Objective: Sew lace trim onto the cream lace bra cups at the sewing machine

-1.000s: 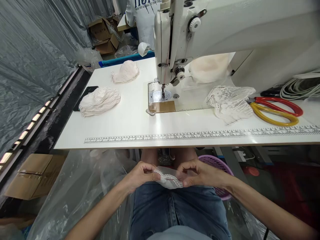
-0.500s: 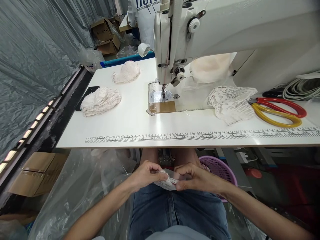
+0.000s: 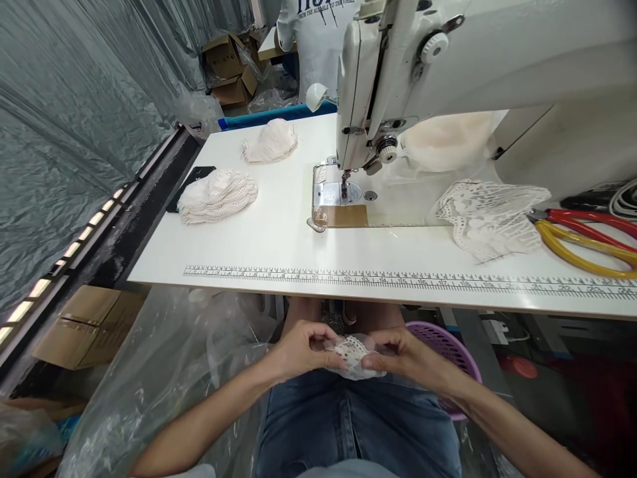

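Over my lap, a small white piece of lace fabric (image 3: pixel 354 355) with a scalloped edge is stretched between my two hands. My left hand (image 3: pixel 311 346) pinches its left end between thumb and fingers. At its right end, my right hand (image 3: pixel 398 352) grips the sheer cloth the same way. Both hands are below the front edge of the white sewing table (image 3: pixel 279 252). The sewing machine (image 3: pixel 365 86) stands above and beyond them, its needle and presser foot (image 3: pixel 344 186) over the bare metal plate.
A stack of lace pieces (image 3: pixel 219 197) and a pale piece (image 3: pixel 273 141) lie at the table's left. More lace (image 3: pixel 492 216) and yellow-and-red-handled scissors (image 3: pixel 582 245) lie right. A purple basket (image 3: pixel 442 345) stands below. A person (image 3: pixel 321 46) is behind the machine.
My hands have shifted slightly right and turned the lace piece, so more of its patterned face shows between them. The table and machine appear shifted right as my view turned.
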A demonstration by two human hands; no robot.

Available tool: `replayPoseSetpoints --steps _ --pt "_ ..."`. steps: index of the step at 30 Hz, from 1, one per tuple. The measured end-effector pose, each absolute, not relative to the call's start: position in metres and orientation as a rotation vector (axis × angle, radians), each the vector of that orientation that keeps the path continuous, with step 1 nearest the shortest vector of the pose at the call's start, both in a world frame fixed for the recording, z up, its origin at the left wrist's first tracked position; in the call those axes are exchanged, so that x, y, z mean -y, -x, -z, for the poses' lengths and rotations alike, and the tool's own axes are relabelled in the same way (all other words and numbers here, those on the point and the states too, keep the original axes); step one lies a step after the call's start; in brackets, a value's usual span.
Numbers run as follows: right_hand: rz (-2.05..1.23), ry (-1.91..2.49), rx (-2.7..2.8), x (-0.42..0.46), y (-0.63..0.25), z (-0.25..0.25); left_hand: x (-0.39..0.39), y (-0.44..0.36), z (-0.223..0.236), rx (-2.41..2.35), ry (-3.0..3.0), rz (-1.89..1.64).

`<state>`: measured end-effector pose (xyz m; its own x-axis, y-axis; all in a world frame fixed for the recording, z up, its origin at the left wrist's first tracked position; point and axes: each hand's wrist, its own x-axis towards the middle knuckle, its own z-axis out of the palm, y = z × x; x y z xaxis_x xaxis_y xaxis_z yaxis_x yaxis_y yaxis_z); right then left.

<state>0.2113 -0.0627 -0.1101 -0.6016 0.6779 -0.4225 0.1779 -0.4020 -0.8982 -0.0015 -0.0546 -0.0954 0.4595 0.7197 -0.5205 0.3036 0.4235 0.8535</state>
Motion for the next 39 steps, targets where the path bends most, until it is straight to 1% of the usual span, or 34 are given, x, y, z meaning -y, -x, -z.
replayPoseSetpoints --steps 5,10,15,23,28,34,39 --pt "-2.063 1.153 1.494 0.064 -0.209 0.106 0.058 0.002 0.097 -1.126 -1.28 -0.377" --pt "-1.945 1.136 1.563 0.062 -0.202 0.108 0.059 0.0 0.094 -1.166 -1.373 -0.323" --pt "-1.918 1.128 1.557 0.061 -0.2 0.107 0.061 0.003 0.093 -1.192 -1.449 -0.284" --pt "-1.876 1.13 1.634 0.065 -0.201 0.104 0.061 -0.001 0.079 -1.205 -1.601 -0.195" --pt "-1.773 1.206 1.708 0.067 -0.204 0.101 0.064 -0.006 0.08 -1.236 -1.617 -0.253" --pt "-1.799 1.166 1.756 0.066 -0.203 0.095 0.063 -0.007 0.076 -1.252 -1.568 -0.293" --pt "-1.753 1.187 1.769 0.065 -0.2 0.098 0.063 -0.005 0.079 -1.233 -1.581 -0.334"
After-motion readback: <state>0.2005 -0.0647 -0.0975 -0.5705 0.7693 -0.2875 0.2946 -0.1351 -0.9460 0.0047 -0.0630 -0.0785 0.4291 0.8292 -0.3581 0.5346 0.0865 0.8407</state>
